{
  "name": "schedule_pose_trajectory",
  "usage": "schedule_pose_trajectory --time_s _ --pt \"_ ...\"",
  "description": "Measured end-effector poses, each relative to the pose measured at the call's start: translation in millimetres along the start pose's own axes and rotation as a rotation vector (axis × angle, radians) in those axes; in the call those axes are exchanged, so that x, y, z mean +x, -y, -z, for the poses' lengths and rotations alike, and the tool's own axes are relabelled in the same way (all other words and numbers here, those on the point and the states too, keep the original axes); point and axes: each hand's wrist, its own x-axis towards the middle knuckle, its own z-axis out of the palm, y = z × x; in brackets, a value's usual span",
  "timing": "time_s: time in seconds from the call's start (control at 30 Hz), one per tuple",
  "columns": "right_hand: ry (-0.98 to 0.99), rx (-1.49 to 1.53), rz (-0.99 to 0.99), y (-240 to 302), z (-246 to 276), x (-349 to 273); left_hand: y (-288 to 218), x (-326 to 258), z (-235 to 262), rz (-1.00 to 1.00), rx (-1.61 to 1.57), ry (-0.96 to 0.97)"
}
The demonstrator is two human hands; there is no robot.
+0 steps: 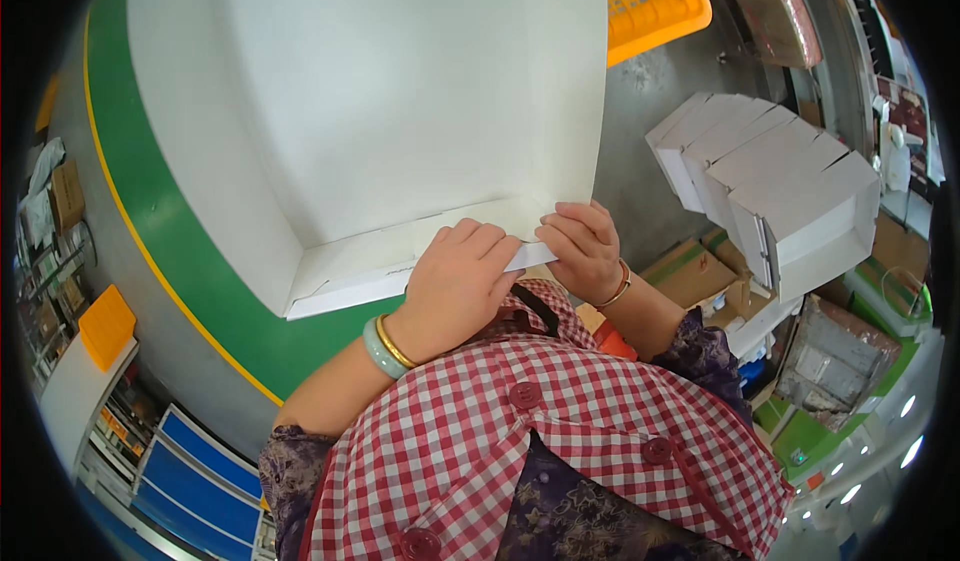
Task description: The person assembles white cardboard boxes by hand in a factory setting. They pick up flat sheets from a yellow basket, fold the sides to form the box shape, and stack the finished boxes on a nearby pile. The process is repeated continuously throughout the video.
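Observation:
A large white cardboard box [400,91], open toward me, fills the upper middle of the head view. Its near wall is folded over into a double edge. My left hand [455,281], with a pale green and a gold bangle at the wrist, curls its fingers over that near wall. Close to the box's near right corner, my right hand [585,251] grips the same wall with fingers bent over its top. Both thumbs are mostly hidden. The box's far end runs out of view at the top.
A yellow plastic basket [660,11] is beyond the box on the right. Several white boxes [790,181] stand nested together at right, above brown cartons [690,281]. A green floor strip [150,161] with a yellow line runs along the left. Blue panels [190,491] are at lower left.

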Motion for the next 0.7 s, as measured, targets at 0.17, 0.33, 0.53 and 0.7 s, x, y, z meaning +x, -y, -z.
schedule_pose_trajectory --time_s 0.17,0.33,0.53,0.7 --pt "-0.082 0.123 -0.004 -3.7 -2.4 -1.2 1.4 3.8 4.7 -0.046 0.012 -0.043" --pt "-0.104 0.134 0.046 -6.8 -4.4 -6.6 2.5 4.2 3.4 -0.079 0.032 -0.056" --pt "-0.105 0.191 0.052 -9.3 -6.1 -8.4 4.4 3.2 -5.9 -0.133 0.100 -0.007" --pt "-0.023 0.228 0.016 -9.0 3.2 -8.1 6.6 1.0 -10.5 -0.161 0.193 0.006"
